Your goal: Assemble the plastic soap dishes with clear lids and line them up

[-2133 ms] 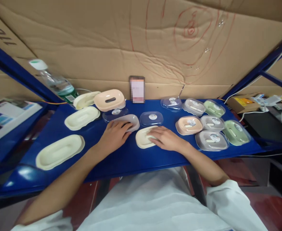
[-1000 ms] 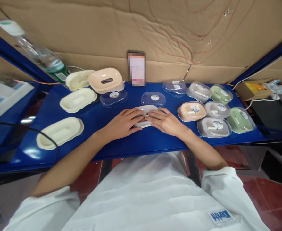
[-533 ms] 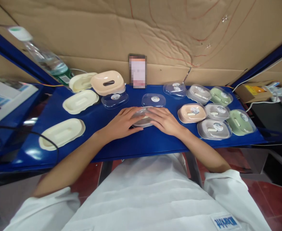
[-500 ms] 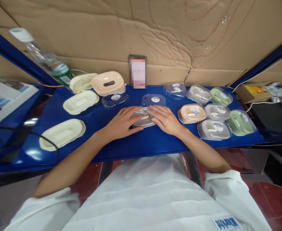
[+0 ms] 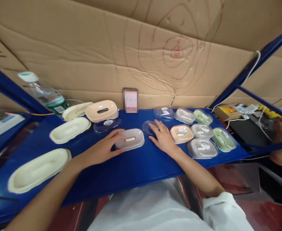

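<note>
A grey oval plastic box [image 5: 133, 136] with a cream oblong piece in its top lies at the middle of the blue table. My left hand [image 5: 109, 144] grips its left end, thumb along the near side and fingers over the far edge. Just beyond, to the right, is a clear plastic lid [image 5: 145, 127]. My right hand [image 5: 162, 135] reaches over this lid, fingers spread and fingertips on or just above it; contact is hard to tell. Right of that hand sits a peach box [image 5: 181, 134] under a clear lid with a round sticker.
Several lidded boxes, grey [image 5: 202, 148] and green [image 5: 224, 139], stand at the right. On the left are cream oval trays [image 5: 40, 170], a peach shell [image 5: 102, 110] with a slot, another clear lid [image 5: 106, 125] and a bottle [image 5: 47, 94]. A phone [image 5: 130, 101] leans against the cardboard.
My right hand has left the grey box and moved right to the clear lid. My left hand stays at the box's left end. The view has shifted, showing more of the cardboard wall.
</note>
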Demonstrator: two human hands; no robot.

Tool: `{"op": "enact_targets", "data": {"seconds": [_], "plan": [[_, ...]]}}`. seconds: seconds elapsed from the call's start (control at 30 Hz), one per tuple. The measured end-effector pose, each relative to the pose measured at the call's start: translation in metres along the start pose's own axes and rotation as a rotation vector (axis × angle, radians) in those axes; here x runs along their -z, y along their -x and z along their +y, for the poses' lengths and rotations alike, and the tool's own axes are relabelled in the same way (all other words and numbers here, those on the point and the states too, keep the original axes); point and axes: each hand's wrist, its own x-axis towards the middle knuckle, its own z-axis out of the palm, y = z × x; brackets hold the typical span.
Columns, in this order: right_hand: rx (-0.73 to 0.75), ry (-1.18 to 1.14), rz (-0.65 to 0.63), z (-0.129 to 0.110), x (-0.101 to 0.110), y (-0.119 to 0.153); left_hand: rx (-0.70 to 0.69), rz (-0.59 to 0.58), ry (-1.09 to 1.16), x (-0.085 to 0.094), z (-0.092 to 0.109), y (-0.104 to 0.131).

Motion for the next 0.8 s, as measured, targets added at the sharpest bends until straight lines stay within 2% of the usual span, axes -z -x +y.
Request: {"op": "enact_targets", "data": {"seconds": [0.07,0.17,0.27,0.4,0.63,0.8], "plan": [[-0.051,-0.001,-0.005,0.003,-0.003,-0.003,0.024,0.022,0.086,-0.001,0.000,-0.002],[-0.061,-0.115,0.062,0.006,-0.002,-0.007,0.079,0.040,0.235,-0.004,0.002,-0.006],[0.030,-0.321,0.115,0.005,0.002,-0.005,0.110,0.060,0.326,-0.009,0.002,-0.009],[0.197,-0.467,0.069,-0.004,0.006,0.003,0.060,0.065,0.375,-0.019,0.007,-0.013],[0.461,-0.328,-0.026,-0.018,0.006,0.010,-0.019,0.069,0.412,-0.032,0.017,-0.013],[0.526,-0.286,-0.060,-0.020,0.003,0.011,-0.067,0.074,0.342,-0.031,0.013,-0.014]]}}
